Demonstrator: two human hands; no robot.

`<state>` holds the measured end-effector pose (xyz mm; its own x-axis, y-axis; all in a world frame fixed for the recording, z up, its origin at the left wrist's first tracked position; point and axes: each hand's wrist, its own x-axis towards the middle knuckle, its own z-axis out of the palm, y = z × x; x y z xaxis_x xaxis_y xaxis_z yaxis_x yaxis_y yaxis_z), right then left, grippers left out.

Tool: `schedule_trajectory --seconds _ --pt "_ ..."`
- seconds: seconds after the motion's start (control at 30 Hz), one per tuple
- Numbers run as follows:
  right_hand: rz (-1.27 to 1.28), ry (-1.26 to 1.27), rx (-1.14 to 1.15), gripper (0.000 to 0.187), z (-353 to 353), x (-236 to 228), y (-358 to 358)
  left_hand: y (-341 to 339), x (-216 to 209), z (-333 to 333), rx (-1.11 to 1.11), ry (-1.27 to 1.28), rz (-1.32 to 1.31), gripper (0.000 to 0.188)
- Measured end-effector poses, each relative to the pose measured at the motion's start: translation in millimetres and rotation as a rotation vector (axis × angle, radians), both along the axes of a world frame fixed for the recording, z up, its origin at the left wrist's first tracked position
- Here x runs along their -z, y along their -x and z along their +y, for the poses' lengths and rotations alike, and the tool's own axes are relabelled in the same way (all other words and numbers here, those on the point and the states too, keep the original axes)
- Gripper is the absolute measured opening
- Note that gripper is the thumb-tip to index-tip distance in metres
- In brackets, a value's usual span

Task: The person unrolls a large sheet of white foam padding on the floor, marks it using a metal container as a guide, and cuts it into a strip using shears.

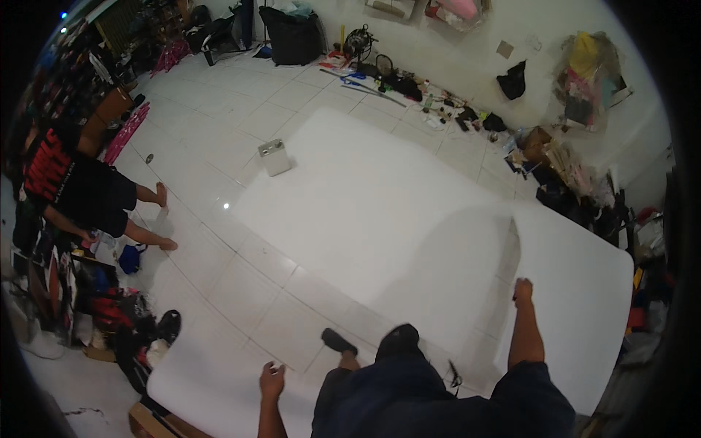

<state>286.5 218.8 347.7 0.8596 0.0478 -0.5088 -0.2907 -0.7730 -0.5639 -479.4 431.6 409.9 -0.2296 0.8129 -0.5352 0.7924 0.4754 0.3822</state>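
Head view: red lettering marks a co-worker's black shirt (55, 171); a broad white sheet (350, 212) lies on floor tiles (226, 274), which stretch beyond its left edge. The right hand (523, 290) curls closed beside white sheeting at right, hold unclear; the left hand (272, 381), half-curled, looks empty.

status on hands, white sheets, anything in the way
Right hand at edge of right-hand sheet. Left hand near lower-left sheet. Floor sheet flat, pale block on its left edge.
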Motion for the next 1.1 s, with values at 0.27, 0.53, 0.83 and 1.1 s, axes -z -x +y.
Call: schedule_trajectory --seconds 0.27,0.53,0.83,1.1 --pt "-0.558 0.087 0.073 0.053 85 -62 -21 42 -48 257 0.038 -0.183 -0.381 0.048" --pt "-0.315 0.038 0.099 0.051 327 -63 55 247 74 381 0.050 -0.217 -0.012 0.031" --pt "-0.516 0.113 0.116 0.043 548 -39 122 294 64 504 0.012 0.495 -0.028 0.032" --pt "-0.483 0.250 0.231 0.045 683 7 221 360 45 859 0.332 0.300 0.128 0.037"
